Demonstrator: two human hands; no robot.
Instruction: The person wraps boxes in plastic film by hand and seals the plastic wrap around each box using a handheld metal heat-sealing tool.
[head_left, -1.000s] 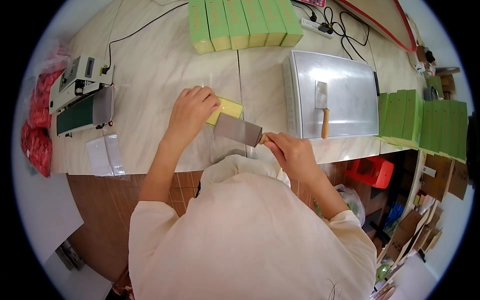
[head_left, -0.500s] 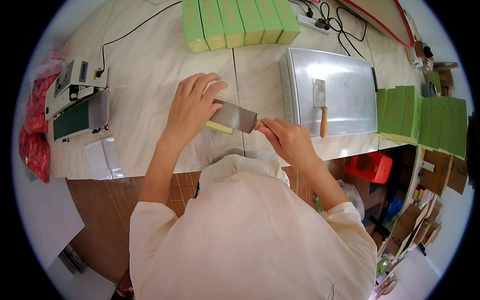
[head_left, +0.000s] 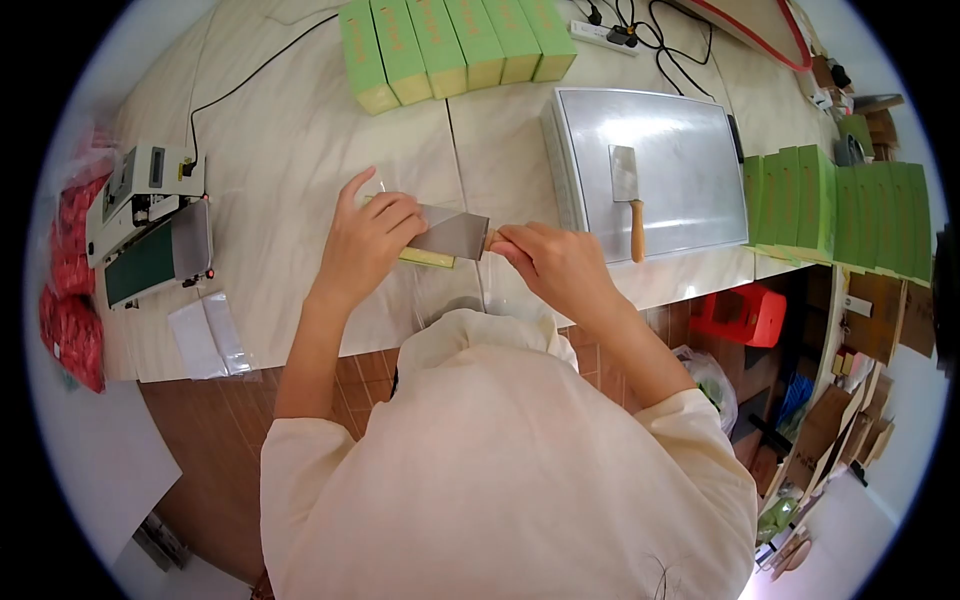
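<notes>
My right hand (head_left: 555, 262) is closed around the short wooden handle of a scraper (head_left: 448, 233), whose wide metal blade points left. The blade lies over a flat box (head_left: 428, 258); only its pale yellow-green edges show. My left hand (head_left: 372, 245) is at the blade's far end, over the left part of the box. One finger is raised and the others are curled in; what they grip is hidden. A bit of clear film seems to stick up beside these fingers.
Green boxes (head_left: 455, 50) stand in a row at the back. A metal-topped machine (head_left: 690, 180) on the right carries a second scraper (head_left: 624, 175). More green boxes (head_left: 800, 205) stand beyond it. At left are a white device (head_left: 150, 200), clear bags (head_left: 210, 337) and red packets (head_left: 72, 330).
Both hands and the scraper have shifted slightly left in the view, as the whole scene has. My left hand's fingers have curled in, leaving one raised.
</notes>
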